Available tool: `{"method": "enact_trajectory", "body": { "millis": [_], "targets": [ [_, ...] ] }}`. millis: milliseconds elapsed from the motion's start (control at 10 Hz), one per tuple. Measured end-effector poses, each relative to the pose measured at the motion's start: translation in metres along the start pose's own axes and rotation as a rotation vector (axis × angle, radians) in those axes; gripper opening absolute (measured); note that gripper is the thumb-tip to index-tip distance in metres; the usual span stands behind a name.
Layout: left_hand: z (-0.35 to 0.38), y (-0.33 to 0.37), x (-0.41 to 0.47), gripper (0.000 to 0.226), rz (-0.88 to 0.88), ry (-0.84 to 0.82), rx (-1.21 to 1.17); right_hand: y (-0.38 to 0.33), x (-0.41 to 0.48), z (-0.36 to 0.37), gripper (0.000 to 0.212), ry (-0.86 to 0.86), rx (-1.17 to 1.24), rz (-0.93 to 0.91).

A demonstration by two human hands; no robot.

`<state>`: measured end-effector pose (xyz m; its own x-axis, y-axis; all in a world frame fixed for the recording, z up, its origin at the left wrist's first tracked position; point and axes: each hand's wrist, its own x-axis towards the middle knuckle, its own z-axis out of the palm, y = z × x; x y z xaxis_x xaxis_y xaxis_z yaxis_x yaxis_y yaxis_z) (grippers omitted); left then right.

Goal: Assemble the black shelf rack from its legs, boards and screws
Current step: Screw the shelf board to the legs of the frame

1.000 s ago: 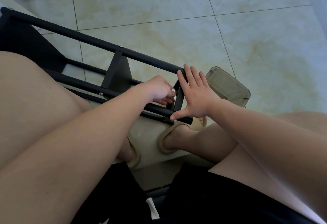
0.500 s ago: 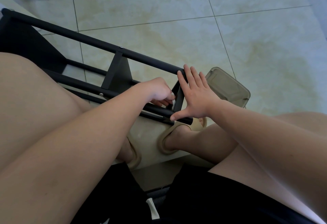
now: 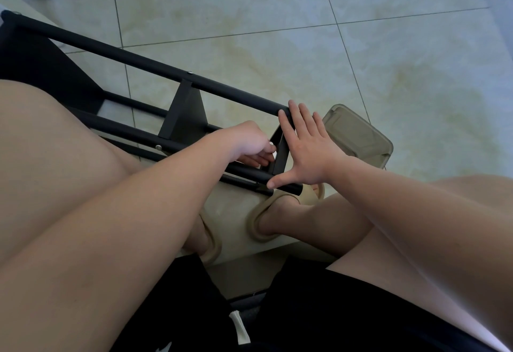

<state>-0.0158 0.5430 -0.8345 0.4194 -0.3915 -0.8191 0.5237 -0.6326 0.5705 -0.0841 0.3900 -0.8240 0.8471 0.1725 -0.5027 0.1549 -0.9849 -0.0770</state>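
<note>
Black rack (image 3: 155, 65) is laid on its side on the pale tiled floor (image 3: 277, 4), across the person's legs, its left end cut off and partly hidden by a thigh. Its end board (image 3: 280, 154) is pressed by the right hand (image 3: 311, 154), fingers straight. The left hand (image 3: 247, 143) is curled beside it; whether anything is pinched cannot be told. Two screw heads (image 3: 158, 147) are seen.

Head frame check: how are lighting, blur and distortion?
Head view: dim, flat, bluish light with no glare; sharp, no motion blur; mild wide-angle skew in the floor grout lines; the black rack reads nearly featureless; the left hand has shadowed, hard-to-read fingertips.
</note>
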Motion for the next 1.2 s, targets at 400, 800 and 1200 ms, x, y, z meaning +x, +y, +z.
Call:
{"method": "enact_trajectory", "body": {
  "millis": [400, 800, 1200],
  "targets": [
    [-0.003, -0.002, -0.001, 0.016, -0.010, -0.033, 0.112, 0.000, 0.000, 0.000, 0.158, 0.000, -0.007, 0.004],
    [-0.010, -0.006, -0.001, 0.024, 0.055, -0.106, 0.292, 0.001, 0.000, 0.002, 0.157, 0.001, -0.010, 0.002],
    [-0.014, -0.008, -0.004, 0.024, 0.123, -0.096, 0.462, 0.001, 0.001, 0.003, 0.157, 0.004, -0.008, 0.003]
  ]
}}
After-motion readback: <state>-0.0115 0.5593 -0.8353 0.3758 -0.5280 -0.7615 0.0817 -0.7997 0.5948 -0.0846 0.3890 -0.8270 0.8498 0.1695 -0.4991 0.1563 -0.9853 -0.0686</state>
